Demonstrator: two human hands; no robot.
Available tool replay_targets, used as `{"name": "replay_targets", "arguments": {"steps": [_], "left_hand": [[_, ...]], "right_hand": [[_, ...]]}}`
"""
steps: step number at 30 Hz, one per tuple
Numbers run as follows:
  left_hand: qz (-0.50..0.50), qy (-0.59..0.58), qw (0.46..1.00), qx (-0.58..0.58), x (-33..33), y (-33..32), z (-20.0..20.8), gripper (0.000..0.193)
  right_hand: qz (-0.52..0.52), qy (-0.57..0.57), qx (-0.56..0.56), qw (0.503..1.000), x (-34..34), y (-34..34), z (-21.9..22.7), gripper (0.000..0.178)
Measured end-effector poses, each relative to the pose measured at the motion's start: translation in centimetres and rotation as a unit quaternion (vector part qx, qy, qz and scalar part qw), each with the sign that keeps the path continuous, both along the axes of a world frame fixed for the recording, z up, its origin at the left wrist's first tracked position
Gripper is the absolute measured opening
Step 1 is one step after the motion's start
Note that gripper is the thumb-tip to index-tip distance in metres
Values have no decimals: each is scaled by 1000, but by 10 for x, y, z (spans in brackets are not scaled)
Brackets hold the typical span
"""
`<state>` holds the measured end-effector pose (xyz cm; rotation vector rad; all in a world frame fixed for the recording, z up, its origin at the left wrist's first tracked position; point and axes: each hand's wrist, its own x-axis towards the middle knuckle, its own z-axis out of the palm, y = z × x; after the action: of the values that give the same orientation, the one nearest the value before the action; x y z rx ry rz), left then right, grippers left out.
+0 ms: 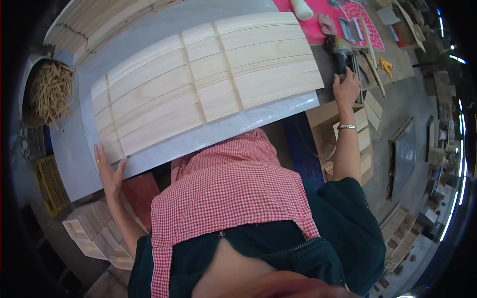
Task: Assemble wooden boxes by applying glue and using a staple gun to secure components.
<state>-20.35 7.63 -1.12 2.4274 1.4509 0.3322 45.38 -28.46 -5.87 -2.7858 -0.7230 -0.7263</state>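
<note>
A pale wooden panel [159, 94] made of several slats, with grooves running across it, lies on the table before me. My left hand [110, 174] rests at its near left corner, fingers spread, thumb by the edge. To the right of the panel lies a nail gun [341, 55] with a dark handle and a long metal magazine. My right hand [347, 88] has its thumb and fingers around the near end of that handle. The palm side of this hand is hidden.
The table's grey-blue covering [82, 171] shows around the panel. At the left stands a tub of wood strips [52, 92]; stacked boards [94, 22] lie at the far left. Beyond the nail gun are a pink cloth [318, 30] and an orange clamp [386, 68]. A cardboard box [322, 116] with wood pieces sits below right.
</note>
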Motion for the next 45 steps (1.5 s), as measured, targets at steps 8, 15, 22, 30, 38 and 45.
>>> {"name": "replay_targets", "arguments": {"steps": [8, 15, 22, 30, 38, 45], "left_hand": [[-77, -67, 993, 53, 83, -4, 8, 65], [-204, -107, 972, 41, 189, -15, -10, 61], [-317, -60, 937, 133, 363, -1, -8, 61], [-288, 11, 952, 105, 388, 1, -42, 70], [-287, -31, 954, 78, 403, 2, -45, 70], [-105, -443, 750, -480, 472, -51, 23, 59]], "right_hand": [[-75, 17, -47, 996, 18, 2, -7, 42], [48, 3, 98, 994, 44, 49, 12, 41], [166, 19, 242, 956, 79, 182, 6, 49], [41, 36, 172, 984, 105, 261, -15, 41], [82, 248, 394, 882, 74, 219, 39, 60], [300, 202, 450, 816, -115, 242, 7, 67]]}}
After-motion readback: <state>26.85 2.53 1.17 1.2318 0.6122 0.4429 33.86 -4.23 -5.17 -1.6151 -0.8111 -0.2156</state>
